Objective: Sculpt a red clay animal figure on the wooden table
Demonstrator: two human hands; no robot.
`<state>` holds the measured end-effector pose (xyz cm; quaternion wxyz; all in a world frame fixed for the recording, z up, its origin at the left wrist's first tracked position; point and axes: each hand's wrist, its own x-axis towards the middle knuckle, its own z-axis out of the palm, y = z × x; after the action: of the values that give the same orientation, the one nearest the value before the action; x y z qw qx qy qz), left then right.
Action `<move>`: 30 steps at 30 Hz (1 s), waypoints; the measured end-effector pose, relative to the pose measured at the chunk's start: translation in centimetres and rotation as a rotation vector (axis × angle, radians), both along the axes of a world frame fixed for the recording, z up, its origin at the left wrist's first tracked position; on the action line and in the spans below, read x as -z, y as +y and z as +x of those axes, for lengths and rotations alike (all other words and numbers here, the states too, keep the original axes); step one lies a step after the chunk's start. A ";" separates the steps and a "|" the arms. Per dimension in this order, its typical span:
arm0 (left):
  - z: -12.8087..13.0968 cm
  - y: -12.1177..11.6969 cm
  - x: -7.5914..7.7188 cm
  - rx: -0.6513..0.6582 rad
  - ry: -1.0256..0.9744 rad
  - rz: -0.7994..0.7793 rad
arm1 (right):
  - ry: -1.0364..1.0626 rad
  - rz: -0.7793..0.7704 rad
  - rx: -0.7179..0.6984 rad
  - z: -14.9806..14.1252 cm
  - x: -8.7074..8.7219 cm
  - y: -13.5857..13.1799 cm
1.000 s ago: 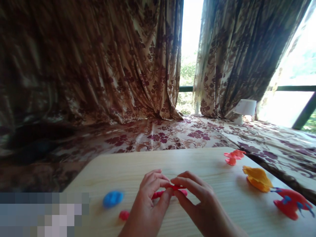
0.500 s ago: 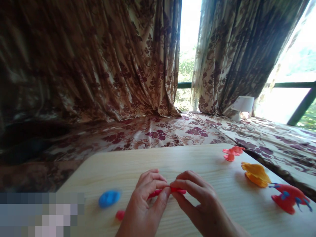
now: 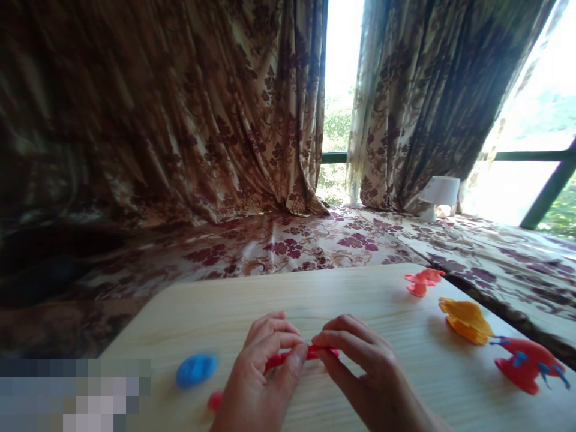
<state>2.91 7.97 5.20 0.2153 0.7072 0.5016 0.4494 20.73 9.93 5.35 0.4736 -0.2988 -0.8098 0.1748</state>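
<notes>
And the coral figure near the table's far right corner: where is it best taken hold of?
Probably by the narrow waist of the coral figure, between its wider top and base. Coming from the left looks best, since the yellow figure stands on its near right.

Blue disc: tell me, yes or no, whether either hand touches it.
No, the blue disc lies on the tabletop, apart from the left hand and the right hand.

Daylight glared white through the window gap [image 3: 342,54] and the pane [image 3: 537,120] at far right, while the left curtain [image 3: 180,108] sank into dimness. The blue lump [image 3: 196,371] looked blurred; coarse pixelation covered the lower-left corner.
</notes>
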 end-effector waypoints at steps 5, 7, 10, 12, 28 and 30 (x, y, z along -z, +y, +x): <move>-0.1 0.0 0.2 -0.023 -0.025 0.029 | -0.010 0.026 0.022 0.0 -0.1 0.1; 0.0 0.0 0.1 -0.026 -0.033 0.029 | -0.015 0.033 0.009 0.0 -0.2 0.1; 0.0 0.0 0.1 -0.028 -0.039 0.036 | -0.013 0.041 0.000 -0.1 -0.3 0.1; -0.1 0.0 0.1 -0.021 -0.040 0.039 | -0.011 0.048 0.012 -0.2 -0.3 0.1; 0.3 -0.1 0.0 -0.013 0.003 0.074 | -0.015 0.046 -0.004 -0.2 -0.5 -0.2; 0.2 0.0 0.1 -0.012 0.008 0.077 | 0.006 0.047 0.007 -0.1 -0.3 -0.2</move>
<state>3.11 7.93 5.14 0.1831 0.7135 0.4890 0.4671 20.61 9.69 5.69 0.4838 -0.2900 -0.8111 0.1550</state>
